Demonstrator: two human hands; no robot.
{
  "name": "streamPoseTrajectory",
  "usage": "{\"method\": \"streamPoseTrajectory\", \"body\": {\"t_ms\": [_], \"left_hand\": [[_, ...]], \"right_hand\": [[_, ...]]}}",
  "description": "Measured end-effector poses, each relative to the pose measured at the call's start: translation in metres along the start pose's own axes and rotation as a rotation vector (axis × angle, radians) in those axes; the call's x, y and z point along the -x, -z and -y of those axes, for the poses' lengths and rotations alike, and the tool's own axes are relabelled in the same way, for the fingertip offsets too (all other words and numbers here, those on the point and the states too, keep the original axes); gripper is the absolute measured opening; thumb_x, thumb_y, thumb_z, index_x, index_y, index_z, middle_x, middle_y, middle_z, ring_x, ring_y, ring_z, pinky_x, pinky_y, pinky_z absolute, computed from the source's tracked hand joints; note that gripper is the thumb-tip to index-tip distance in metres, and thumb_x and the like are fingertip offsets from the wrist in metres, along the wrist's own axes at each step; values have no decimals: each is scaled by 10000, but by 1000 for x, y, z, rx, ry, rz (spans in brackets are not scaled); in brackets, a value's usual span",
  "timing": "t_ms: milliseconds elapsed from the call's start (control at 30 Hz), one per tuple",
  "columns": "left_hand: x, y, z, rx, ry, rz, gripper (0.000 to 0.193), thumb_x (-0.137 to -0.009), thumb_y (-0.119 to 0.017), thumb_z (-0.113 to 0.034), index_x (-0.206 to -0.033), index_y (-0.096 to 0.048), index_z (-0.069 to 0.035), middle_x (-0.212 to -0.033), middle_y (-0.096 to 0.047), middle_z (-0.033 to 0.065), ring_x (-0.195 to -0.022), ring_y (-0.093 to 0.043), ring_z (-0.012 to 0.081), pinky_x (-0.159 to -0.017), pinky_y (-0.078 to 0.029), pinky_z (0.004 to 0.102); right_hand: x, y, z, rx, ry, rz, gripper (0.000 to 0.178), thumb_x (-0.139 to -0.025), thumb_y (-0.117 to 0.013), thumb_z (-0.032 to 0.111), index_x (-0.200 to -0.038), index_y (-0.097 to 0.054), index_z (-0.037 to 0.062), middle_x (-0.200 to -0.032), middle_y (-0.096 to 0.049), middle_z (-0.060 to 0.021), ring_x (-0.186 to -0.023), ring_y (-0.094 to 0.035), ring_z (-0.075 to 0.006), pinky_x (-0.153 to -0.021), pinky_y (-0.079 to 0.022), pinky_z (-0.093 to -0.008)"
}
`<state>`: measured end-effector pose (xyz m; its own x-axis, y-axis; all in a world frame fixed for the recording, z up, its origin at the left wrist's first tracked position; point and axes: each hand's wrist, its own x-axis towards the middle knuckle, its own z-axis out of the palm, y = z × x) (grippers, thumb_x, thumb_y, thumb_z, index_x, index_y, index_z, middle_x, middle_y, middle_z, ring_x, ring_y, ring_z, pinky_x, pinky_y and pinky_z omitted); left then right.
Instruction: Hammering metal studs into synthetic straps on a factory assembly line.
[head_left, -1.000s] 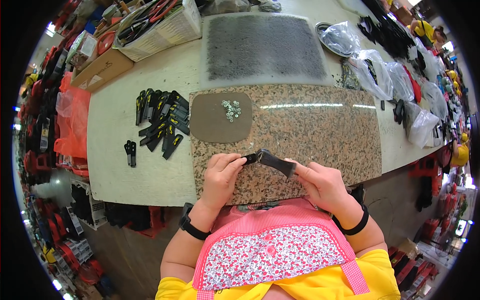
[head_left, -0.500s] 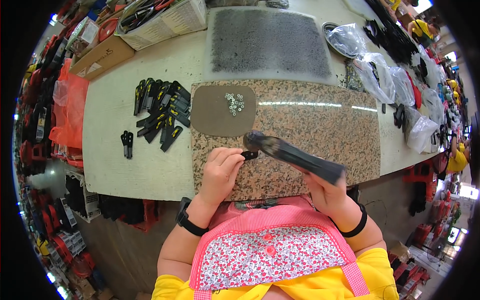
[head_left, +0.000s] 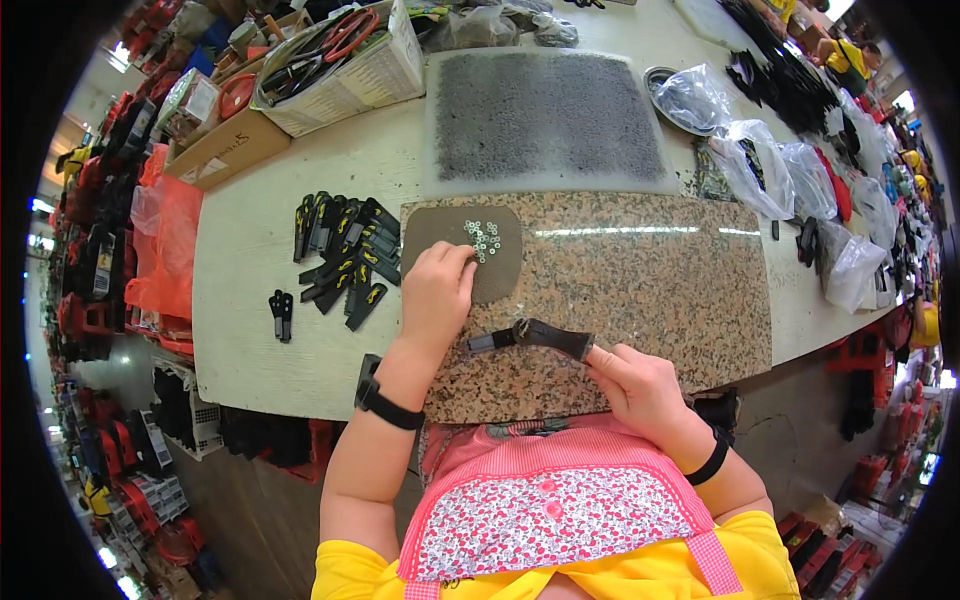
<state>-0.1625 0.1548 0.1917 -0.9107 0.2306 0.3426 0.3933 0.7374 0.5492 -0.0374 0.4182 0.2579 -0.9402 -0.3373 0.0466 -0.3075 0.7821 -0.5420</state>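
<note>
My left hand (head_left: 437, 292) reaches over the brown rounded mat (head_left: 440, 228), its fingertips pressed together at the edge of a small pile of silvery ring-shaped washers (head_left: 488, 236). Whether a washer is between those fingers is hidden. In my right hand (head_left: 642, 390) is the dark handle of a hammer (head_left: 557, 338), its fingers wrapped round the end. The hammer's head is low over the speckled stone slab (head_left: 660, 290). Beside and partly under the head lies a short black strip (head_left: 488, 342) with a grey end.
Left of the slab, several black pieces with yellow marks (head_left: 345, 250) are heaped, and two more (head_left: 281, 314) lie apart. Behind the slab is a translucent board with a blackened surface (head_left: 545, 115). Tool box (head_left: 345, 85) stands far left; plastic bags (head_left: 755, 165) lie at right.
My left hand has let go of the black strip and moved forward to the washers. The hammer has come down from its raised position to the slab, beside the strip.
</note>
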Motion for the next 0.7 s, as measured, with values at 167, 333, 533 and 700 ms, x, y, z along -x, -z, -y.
{"method": "streamPoseTrajectory", "body": {"t_ms": [167,333,533,700], "left_hand": [[-9,-10,3,-176,-92,52,73,-864,-661,-102,-905,-629,-52,-872,-605,106,-847,-637,306,-699,-537,411],[-14,-4,-10,-91,-63,20,58,-851,-649,-65,-857,-597,-41,-828,-592,93,-716,-642,273,-608,-523,394],[46,11,-35,388,86,148,81,-809,-704,35,-857,-689,-29,-797,-621,44,-573,-576,119,-532,-467,264],[57,5,-30,281,-51,110,140,-775,-736,34,-892,-712,-39,-822,-643,56,-691,-626,165,-558,-489,280]], "right_hand": [[0,-3,-2,0,-4,-8,438,-919,-656,192,-1348,-607,263,-712,-524,-79,-602,-592,-289,-536,-487,-407],[-2,0,-4,-32,-3,-25,449,-909,-664,188,-1350,-608,246,-704,-525,-80,-595,-592,-288,-536,-491,-404],[0,-3,-4,-36,-12,-36,472,-901,-668,184,-1362,-600,260,-695,-523,-78,-589,-594,-281,-527,-492,-398],[0,-2,-3,-36,-8,-25,475,-900,-670,189,-1364,-597,260,-696,-524,-78,-589,-594,-280,-526,-492,-398]]}}
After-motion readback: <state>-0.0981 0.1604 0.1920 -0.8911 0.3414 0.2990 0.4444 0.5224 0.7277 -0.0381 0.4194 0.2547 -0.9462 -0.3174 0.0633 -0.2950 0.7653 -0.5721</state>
